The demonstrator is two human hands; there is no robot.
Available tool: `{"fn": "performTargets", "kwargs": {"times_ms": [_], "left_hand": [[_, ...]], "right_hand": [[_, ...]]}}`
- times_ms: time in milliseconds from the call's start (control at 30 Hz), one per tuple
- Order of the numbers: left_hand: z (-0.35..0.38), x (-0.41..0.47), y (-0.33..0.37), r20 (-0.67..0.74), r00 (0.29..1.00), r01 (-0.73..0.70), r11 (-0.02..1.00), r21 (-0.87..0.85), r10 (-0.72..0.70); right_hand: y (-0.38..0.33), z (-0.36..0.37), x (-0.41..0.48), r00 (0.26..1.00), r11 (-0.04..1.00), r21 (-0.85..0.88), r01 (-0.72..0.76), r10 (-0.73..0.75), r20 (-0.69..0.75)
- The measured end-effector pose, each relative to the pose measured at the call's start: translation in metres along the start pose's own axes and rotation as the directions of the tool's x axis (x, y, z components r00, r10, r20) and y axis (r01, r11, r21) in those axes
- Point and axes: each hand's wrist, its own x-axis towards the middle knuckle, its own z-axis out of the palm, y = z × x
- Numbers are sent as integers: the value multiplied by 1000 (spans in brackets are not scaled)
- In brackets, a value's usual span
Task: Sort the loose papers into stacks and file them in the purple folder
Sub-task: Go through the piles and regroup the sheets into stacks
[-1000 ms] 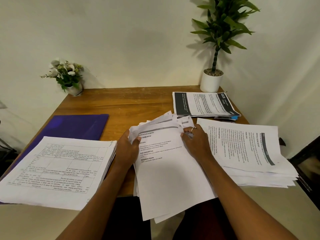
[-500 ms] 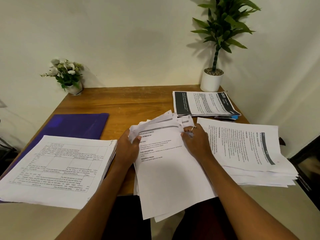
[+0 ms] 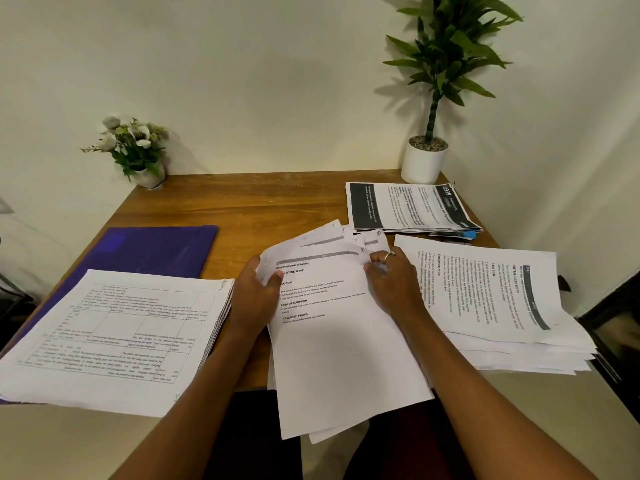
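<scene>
Head camera, looking down over a brown wooden counter (image 3: 242, 206): a person's left hand (image 3: 254, 296) grips the left edge of a fanned sheaf of white printed sheets (image 3: 339, 341), thumb over the top page. The right hand (image 3: 394, 282), a ring on one finger, pinches the sheaf's far right corners with curled fingers. Over the last second almost nothing has shifted: both hands remain where they were and the sheaf is fanned as before. That suggests the pages are being checked rather than dealt out, with the sorting still only partly done. The flat purple plastic folder (image 3: 156, 249) lies at the far left, partly under a thick left stack of white pages printed with tables (image 3: 114, 337). A loose right stack of white text pages (image 3: 502, 306) sits at the near right. A neater far stack of dark-banded pages (image 3: 405, 207) lies beyond it, beside a tall green plant in a white pot (image 3: 424, 161). Filing has apparently not begun.
</scene>
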Motion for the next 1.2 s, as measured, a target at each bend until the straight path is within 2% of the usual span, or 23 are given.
{"fn": "performTargets", "kwargs": {"times_ms": [200, 333, 500, 633, 767, 900, 1067, 1200], "left_hand": [[1, 1, -1, 3, 1000, -11, 1000, 8, 11], [0, 1, -1, 12, 1000, -16, 1000, -2, 16], [0, 5, -5, 13, 1000, -25, 1000, -4, 25], [1, 6, -6, 21, 999, -26, 1000, 13, 26], [3, 8, -7, 27, 999, -21, 999, 24, 21], [3, 10, -8, 26, 1000, -18, 999, 41, 17], [3, 11, -9, 25, 999, -41, 998, 53, 39], [3, 12, -11, 29, 999, -44, 998, 53, 43]], "right_hand": [[6, 3, -1, 999, 999, 21, 36, -36, -24], [0, -6, -1, 999, 970, 243, 7, 3, -37], [-2, -33, 13, 977, 914, 405, 13, 75, -201], [-19, -59, 25, 931, 898, 408, 161, 0, -366], [-50, -85, 31, 805, 823, 398, 405, -114, -583], [-75, -102, 37, 737, 752, 444, 487, -81, -671], [-96, -106, 39, 714, 681, 513, 522, -21, -699], [-103, -104, 40, 754, 597, 632, 494, 69, -654]]}}
